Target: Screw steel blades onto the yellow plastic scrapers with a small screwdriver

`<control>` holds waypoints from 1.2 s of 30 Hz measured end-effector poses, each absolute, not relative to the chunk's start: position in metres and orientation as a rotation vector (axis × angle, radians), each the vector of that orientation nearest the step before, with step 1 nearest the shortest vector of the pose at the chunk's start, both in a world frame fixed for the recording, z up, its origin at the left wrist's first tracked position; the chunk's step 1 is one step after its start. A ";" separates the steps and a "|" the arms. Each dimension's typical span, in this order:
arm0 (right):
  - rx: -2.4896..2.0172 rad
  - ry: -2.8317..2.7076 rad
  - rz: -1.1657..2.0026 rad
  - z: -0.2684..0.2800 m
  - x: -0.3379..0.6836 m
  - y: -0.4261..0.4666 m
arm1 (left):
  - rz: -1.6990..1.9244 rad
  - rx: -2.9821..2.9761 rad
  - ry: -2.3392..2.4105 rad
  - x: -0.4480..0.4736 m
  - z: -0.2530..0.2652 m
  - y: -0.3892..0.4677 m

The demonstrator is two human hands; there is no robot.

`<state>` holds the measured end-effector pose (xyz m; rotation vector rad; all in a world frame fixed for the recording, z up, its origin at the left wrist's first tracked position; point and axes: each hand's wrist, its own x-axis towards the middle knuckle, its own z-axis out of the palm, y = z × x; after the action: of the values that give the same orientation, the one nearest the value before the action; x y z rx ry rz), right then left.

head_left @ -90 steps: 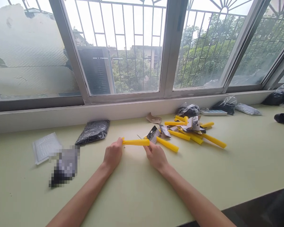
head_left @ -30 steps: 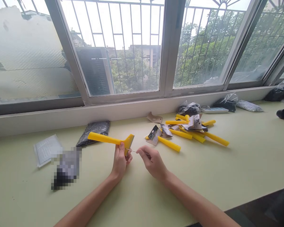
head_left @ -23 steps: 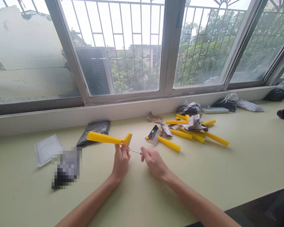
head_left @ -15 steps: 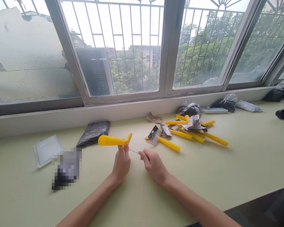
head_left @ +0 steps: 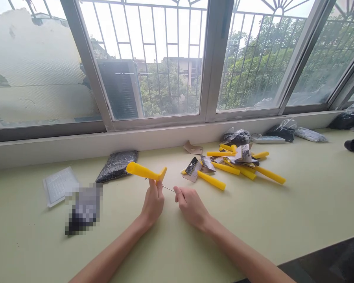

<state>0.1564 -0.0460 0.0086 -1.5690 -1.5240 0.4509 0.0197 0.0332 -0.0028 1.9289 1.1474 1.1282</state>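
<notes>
My left hand (head_left: pixel 152 201) is closed around the lower part of a yellow plastic handle with a short bent end (head_left: pixel 143 171), holding it up above the table. The long arm of the handle points left and tilts slightly upward. My right hand (head_left: pixel 191 206) is a fist around a screwdriver (head_left: pixel 168 189); only its thin metal shaft shows, and the grip is hidden in my fingers. The shaft reaches to the yellow handle beside my left thumb, where the tip is hidden.
On the green table (head_left: pixel 177 251), several yellow handles (head_left: pixel 211 180) with card tags (head_left: pixel 191 168) lie piled at right. A black plastic packet (head_left: pixel 117 166), a clear-wrapped white packet (head_left: pixel 60 186) and a blurred-out item (head_left: pixel 84 209) lie at left. Bagged items (head_left: pixel 236 136) line the window sill.
The long arm of the yellow handle has tipped upward at its left end. My hands stay in nearly the same place, with the screwdriver shaft still at the handle.
</notes>
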 end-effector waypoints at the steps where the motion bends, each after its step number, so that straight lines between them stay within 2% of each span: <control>1: -1.554 -1.518 0.475 0.009 0.158 -0.047 | 1.109 1.947 1.151 0.020 -0.003 0.032; 19: -1.367 -1.467 0.331 0.004 0.166 -0.044 | 1.064 1.966 1.172 0.020 -0.003 0.033; 27: -1.542 -1.528 0.335 0.004 0.161 -0.044 | 1.080 1.965 1.162 0.021 -0.003 0.033; 36: -1.434 -1.496 0.337 0.008 0.163 -0.047 | 1.092 1.922 1.171 0.020 -0.001 0.034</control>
<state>0.1633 -0.0474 0.0083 -1.4341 -1.4959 0.3367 0.0204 0.0341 -0.0013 1.9222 1.1706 1.0922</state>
